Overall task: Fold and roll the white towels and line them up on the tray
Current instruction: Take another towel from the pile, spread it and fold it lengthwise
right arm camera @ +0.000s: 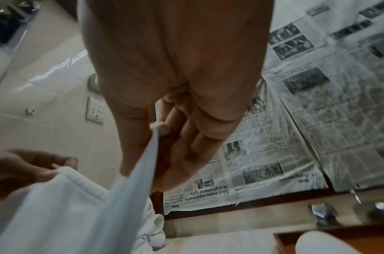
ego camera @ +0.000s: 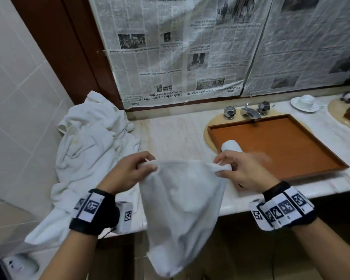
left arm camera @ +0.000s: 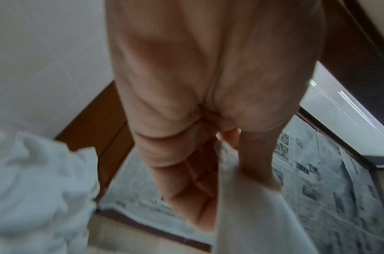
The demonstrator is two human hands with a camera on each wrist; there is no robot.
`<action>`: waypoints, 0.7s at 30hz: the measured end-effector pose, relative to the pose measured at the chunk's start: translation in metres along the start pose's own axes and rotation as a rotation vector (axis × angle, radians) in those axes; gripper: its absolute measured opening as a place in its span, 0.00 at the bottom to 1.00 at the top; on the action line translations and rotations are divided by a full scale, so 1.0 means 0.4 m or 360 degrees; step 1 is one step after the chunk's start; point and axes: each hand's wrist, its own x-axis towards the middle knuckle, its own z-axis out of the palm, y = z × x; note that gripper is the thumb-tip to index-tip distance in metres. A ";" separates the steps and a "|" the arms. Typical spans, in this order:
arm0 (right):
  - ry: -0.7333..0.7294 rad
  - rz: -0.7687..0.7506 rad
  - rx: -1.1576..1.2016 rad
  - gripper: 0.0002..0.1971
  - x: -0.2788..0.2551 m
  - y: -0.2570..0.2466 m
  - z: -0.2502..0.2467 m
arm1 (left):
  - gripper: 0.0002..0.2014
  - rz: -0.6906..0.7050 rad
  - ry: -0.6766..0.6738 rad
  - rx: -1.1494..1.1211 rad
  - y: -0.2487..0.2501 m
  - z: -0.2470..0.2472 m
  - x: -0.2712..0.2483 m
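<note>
Above the desk's [ego camera: 170, 136] near edge, my left hand [ego camera: 127, 170] and right hand [ego camera: 245, 172] pinch a hanging white towel's [ego camera: 182, 215] top corners, one rolled towel [ego camera: 230, 146] on the tray [ego camera: 291, 146] right, newspaper [ego camera: 180, 57] reading "Sabah leaders urged to unite".

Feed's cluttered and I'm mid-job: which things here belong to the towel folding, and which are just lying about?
Job:
- towel, top edge pinched by left hand and right hand
- towel pile on the counter
- rolled towel on the tray
- tray over the sink

Lying about:
- tap
- cup and saucer
- newspaper on the wall
</note>
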 end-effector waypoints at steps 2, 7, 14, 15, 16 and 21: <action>-0.0033 -0.0012 -0.0068 0.10 0.012 -0.001 -0.025 | 0.14 -0.0018 0.0119 0.0146 0.002 -0.044 -0.006; 0.0083 -0.0099 -0.0239 0.07 0.039 -0.017 -0.094 | 0.21 -0.0014 0.0380 0.0272 0.001 -0.135 -0.025; 0.0148 -0.0240 -0.0220 0.02 0.097 -0.050 -0.158 | 0.01 -0.0035 0.0440 0.0463 0.043 -0.191 0.016; 0.0174 -0.0270 -0.0211 0.02 0.105 -0.056 -0.165 | 0.04 -0.0029 0.0453 0.0464 0.053 -0.200 0.026; 0.0201 -0.0298 -0.0205 0.02 0.112 -0.061 -0.173 | 0.07 -0.0022 0.0468 0.0457 0.062 -0.211 0.035; 0.0362 -0.0357 -0.0137 0.02 0.138 -0.073 -0.228 | 0.02 -0.0047 0.0507 0.0240 0.124 -0.248 0.048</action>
